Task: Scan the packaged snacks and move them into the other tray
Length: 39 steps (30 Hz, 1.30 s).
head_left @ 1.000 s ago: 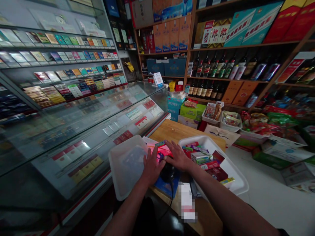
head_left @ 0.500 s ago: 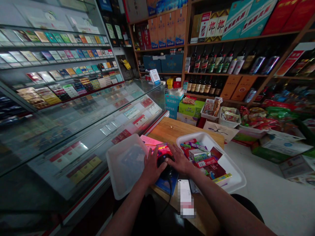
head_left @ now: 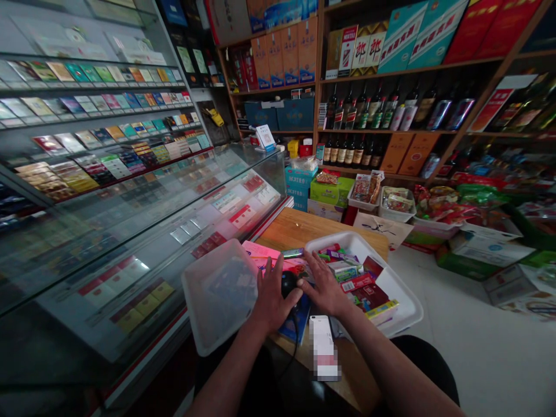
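A black corded barcode scanner (head_left: 290,282) stands on a blue booklet (head_left: 292,329), between my two hands. My left hand (head_left: 273,294) is at its left side, fingers stretched forward and thumb across the scanner's near side. My right hand (head_left: 324,284) is on the other side, its thumb close to the scanner. Beyond the scanner, a small, slim, shiny pack (head_left: 293,253) spans between the fingertips of both hands, over a pink printed sheet (head_left: 256,250). How firmly the fingers grip it is hard to see.
A white tray (head_left: 410,310) of small candy and gum packs stands on the right of the wooden table (head_left: 284,223). An empty-looking translucent tub (head_left: 195,313) is at the left, against the glass counter (head_left: 165,255). A phone (head_left: 322,341) lies near me. Bottle shelves (head_left: 391,133) line the back.
The slim pack has shifted slightly away and to the right between my fingertips. The bright red light on it has gone. The whole view has moved a little; the scanner stays between my hands.
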Each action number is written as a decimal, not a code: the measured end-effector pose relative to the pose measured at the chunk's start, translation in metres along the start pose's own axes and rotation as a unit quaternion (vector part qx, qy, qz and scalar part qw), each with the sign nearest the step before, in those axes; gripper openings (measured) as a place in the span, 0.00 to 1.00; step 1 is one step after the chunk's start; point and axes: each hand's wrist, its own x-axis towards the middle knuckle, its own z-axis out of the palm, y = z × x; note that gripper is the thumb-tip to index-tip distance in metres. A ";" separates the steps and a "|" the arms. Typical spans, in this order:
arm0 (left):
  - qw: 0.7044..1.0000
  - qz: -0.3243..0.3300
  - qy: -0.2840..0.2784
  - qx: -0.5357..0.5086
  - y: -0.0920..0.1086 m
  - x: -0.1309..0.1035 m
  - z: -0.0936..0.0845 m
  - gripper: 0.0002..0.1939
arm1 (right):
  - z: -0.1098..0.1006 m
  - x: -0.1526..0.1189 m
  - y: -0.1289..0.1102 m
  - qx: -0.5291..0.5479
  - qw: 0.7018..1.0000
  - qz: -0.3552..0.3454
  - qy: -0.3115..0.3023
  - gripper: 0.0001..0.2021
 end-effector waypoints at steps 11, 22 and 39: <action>0.997 0.054 -0.045 -0.026 0.075 -0.013 0.026 0.49 | -0.054 -0.068 0.003 -0.014 0.994 0.061 0.093 0.40; 0.987 0.068 -0.125 -0.076 0.119 -0.047 0.083 0.52 | -0.075 -0.149 0.037 -0.075 0.983 0.106 0.132 0.38; 0.989 0.098 -0.056 -0.100 0.097 -0.079 0.087 0.42 | -0.076 -0.191 0.045 -0.122 0.965 0.143 0.184 0.37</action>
